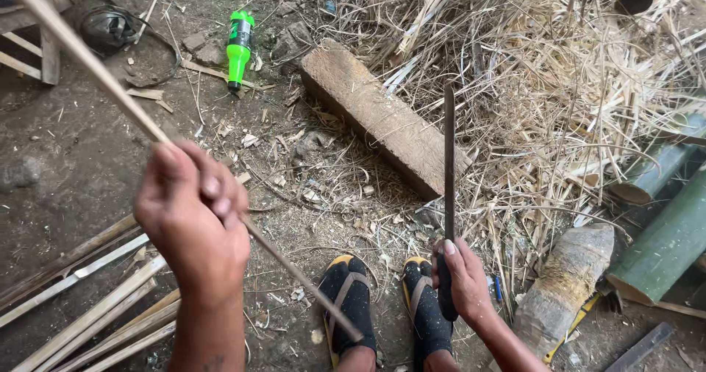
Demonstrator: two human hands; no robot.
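Our left hand is pinched round a thin bamboo strip, likely light and springy; our right hand is clenched round a stiff knife.

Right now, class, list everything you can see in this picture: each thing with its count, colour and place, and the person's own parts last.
bamboo strip: one, pale tan, slanting from top left down to the feet
long knife: one, dark, upright at centre right
wooden block: one, brown, on the ground at centre
plastic bottle: one, green, lying at top left
split bamboo strips: a bundle, pale, bottom left
green bamboo poles: at least two, right edge
dry shavings: a heap, straw-coloured, upper right
sandalled feet: two, dark socks, bottom centre
left hand: holds the bamboo strip
right hand: grips the long knife
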